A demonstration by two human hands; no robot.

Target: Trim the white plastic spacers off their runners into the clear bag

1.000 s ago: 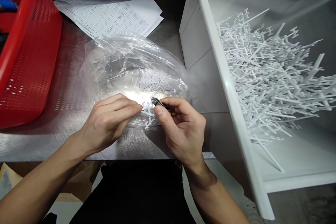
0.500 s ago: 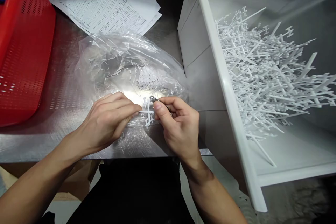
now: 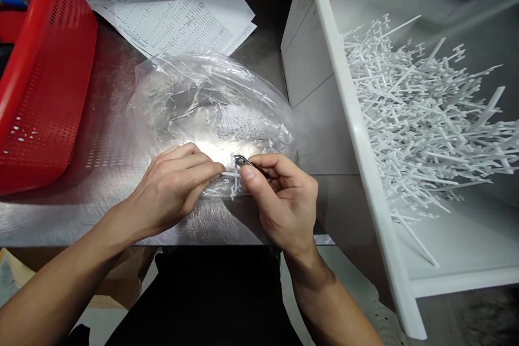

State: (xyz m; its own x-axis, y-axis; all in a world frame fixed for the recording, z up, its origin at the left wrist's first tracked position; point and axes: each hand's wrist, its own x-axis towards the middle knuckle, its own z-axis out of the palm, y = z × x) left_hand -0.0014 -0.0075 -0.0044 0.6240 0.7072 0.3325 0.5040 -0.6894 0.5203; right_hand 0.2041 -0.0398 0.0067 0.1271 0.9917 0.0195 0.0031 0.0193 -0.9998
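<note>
My left hand (image 3: 178, 186) pinches the thin stem of a white plastic sprue (image 3: 234, 184), a small branching frame. Closed around a pair of small metal nippers (image 3: 241, 160), my right hand (image 3: 284, 194) keeps their jaws at the upper branches of the sprue. The handles are mostly hidden in the palm. Beneath both hands lies a clear plastic bag (image 3: 178, 86), its opening spread on the metal table. A heap of tiny white pieces (image 3: 239, 123) shows in the bag, with a few scattered bits beside it.
To the right stands a white bin (image 3: 357, 135) holding a large tangle of white sprues (image 3: 421, 119). A red perforated basket (image 3: 60, 86) is at the left, with a blue object inside. Printed sheets (image 3: 174, 19) lie behind the bag on the metal table (image 3: 121, 216).
The whole view has shifted slightly, so everything sits a little further right. The sprue has turned more edge-on, and the nippers' jaws now sit at its upper branches.
</note>
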